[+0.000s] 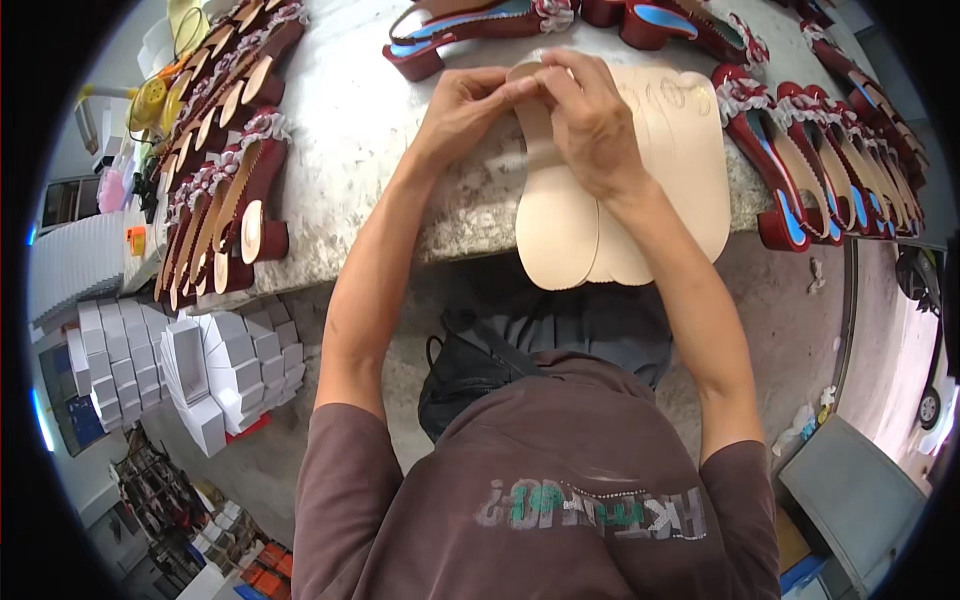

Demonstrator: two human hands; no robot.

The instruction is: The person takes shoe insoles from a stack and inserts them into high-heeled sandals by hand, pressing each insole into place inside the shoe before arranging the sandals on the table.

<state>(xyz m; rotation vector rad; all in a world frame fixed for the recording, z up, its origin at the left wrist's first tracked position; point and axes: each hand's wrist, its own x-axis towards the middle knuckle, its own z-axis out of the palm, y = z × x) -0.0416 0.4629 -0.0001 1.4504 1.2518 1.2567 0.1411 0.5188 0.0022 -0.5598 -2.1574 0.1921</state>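
Head cam: L&R hands (462, 115) (597, 130) nearly closed on insole (555, 230)

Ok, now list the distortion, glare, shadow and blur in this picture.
Head view: black fisheye corners, and the edge of the table bows; head view: glare pales the ground at far right; head view: shadow under the table leaves the bag little detail; head view: left hand, right hand and insoles look fairly sharp.
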